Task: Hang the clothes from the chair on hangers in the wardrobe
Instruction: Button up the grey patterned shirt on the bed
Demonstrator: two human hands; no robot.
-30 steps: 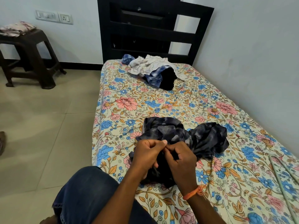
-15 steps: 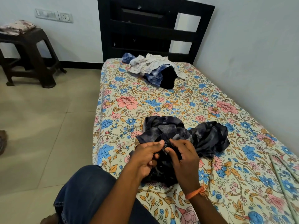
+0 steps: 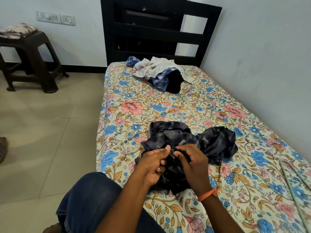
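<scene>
Both hands are pinching the dark shirt (image 3: 190, 145) lying crumpled on the near part of the bed (image 3: 235, 190): left hand (image 3: 152, 165) and right hand (image 3: 193, 165) are meeting at what may be a button. Farther up the bed, a clothes pile (image 3: 159, 73) is lying near the headboard (image 3: 151, 31).

left hand (image 3: 154, 164) and right hand (image 3: 193, 163): both pinch dark patterned shirt (image 3: 193, 142) at a small button, near bed's (image 3: 117, 148) left edge | heap of clothes (image 3: 159, 73) at head end | metal hanger (image 3: 292, 175) by right edge | brown stool (image 3: 32, 59) on floor
</scene>
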